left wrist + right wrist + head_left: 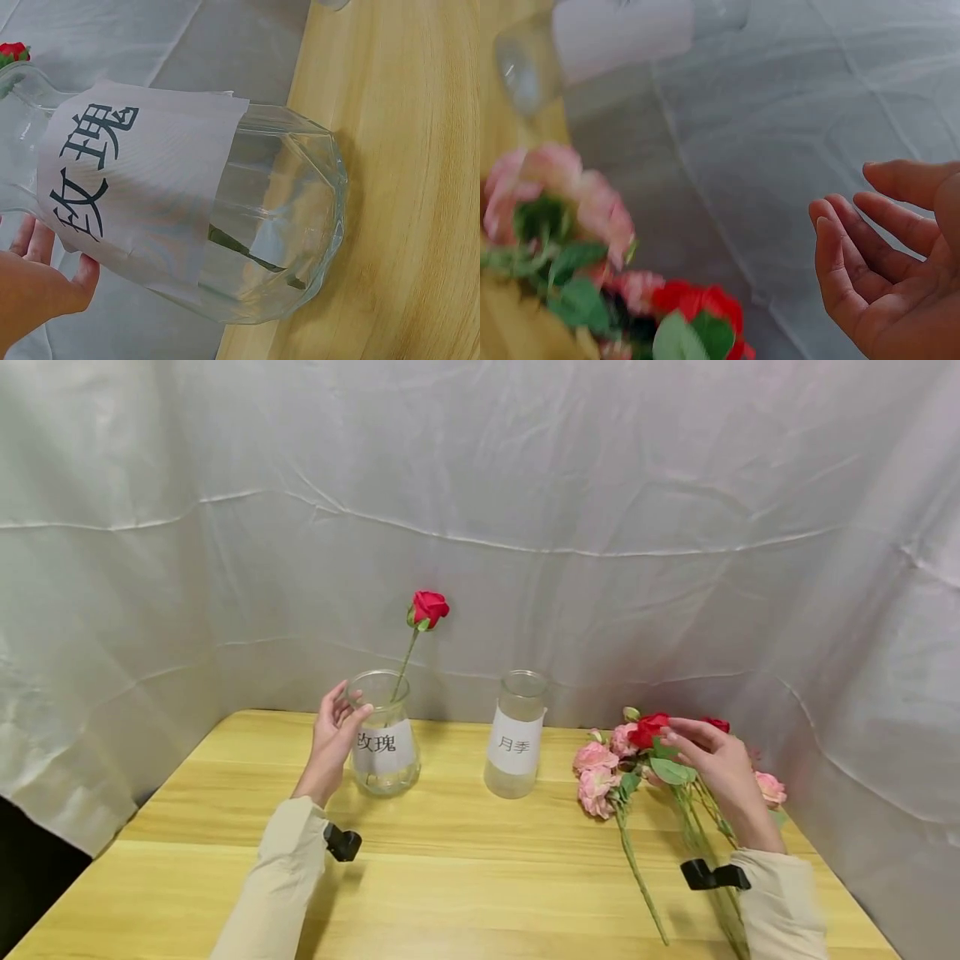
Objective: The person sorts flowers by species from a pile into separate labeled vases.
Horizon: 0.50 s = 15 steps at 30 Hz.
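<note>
My left hand (335, 739) holds a clear glass vase (386, 781) near its neck, thumb in front. The vase bears a white paper label (142, 172) with black characters. A red rose (430, 609) leans to the right in it, and its green stem end (244, 250) shows through the glass. My right hand (716, 768) is over the flowers on the right, fingers loosely bent. In the right wrist view nothing lies between the fingers (840, 289). Beneath and beside this hand are a red flower (648, 730) and pink flowers (597, 781) with long green stems.
A narrower glass vase (513, 783) with a white label stands at mid-table. Another red bloom (717, 724) and a pink one (770, 788) show at the far right. Grey cloth (480, 485) hangs behind the wooden table (465, 885).
</note>
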Motion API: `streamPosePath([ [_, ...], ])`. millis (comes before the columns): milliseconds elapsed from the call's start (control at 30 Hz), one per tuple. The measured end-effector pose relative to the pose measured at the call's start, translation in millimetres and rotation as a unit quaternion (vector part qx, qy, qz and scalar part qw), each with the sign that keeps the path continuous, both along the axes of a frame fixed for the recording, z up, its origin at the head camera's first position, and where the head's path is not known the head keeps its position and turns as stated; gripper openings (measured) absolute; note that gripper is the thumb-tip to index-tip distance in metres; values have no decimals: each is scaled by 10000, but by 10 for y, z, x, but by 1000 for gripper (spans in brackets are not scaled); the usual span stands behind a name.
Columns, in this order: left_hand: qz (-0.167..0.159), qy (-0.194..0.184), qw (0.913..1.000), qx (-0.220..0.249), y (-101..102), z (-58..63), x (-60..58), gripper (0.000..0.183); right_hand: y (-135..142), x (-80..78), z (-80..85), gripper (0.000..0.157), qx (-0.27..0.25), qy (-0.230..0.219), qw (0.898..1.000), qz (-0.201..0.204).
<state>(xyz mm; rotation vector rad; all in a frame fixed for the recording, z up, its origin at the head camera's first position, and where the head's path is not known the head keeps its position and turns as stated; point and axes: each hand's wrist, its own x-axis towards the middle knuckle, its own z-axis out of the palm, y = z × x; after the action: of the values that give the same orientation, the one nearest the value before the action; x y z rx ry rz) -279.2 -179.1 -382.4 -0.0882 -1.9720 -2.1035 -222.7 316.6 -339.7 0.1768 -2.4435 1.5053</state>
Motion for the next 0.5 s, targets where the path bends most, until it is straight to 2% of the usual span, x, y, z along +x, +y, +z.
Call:
streamPosePath([
  [233,-17,-73,10000,12,5,4,0,73,251,65,-161,44,-17,-190,9998,-23],
  [500,16,-75,10000,1,-1,-1,-11,73,530,123,-318,27,-78,-354,9993,11],
])
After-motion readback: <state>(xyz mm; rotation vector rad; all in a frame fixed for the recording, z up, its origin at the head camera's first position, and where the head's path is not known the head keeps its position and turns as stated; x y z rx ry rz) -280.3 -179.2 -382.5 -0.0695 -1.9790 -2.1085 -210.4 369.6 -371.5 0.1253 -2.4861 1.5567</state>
